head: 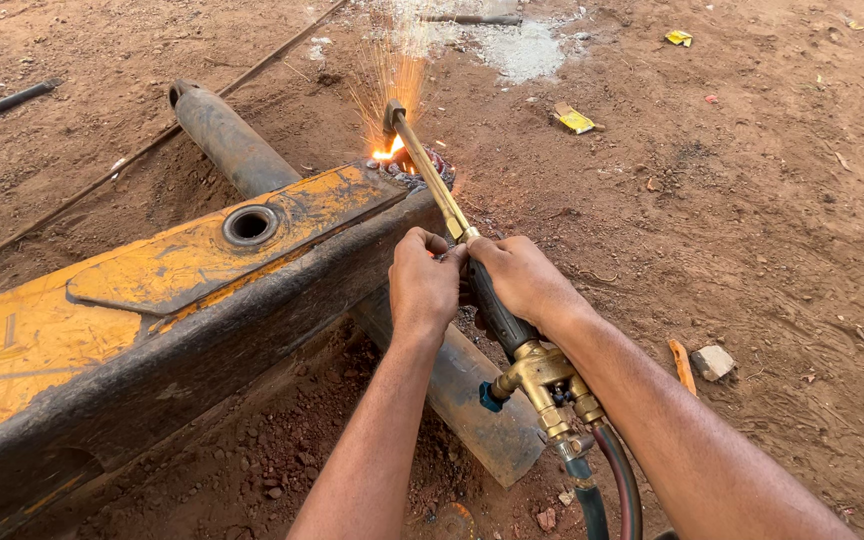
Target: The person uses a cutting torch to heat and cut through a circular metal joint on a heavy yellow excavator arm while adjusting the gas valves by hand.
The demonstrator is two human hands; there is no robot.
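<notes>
A: In the head view, what are the hands holding?

B: Both hands are gripping the torch. The right hand is closing around its dark handle, and the left hand is clamped just beside it, at the base of the brass tube. The two hands are touching each other.

A: And where is the torch pointing?

B: It is reaching away from the person, up to the far end of the yellow beam. The tip is sitting at the beam's edge, where a flame is burning and sparks are flying upward.

A: What is lying around?

B: Two hoses are hanging from the brass valves near the wrist. A grey cylinder is lying behind the beam. All is resting on red dirt ground, with a small stone to the right.
</notes>
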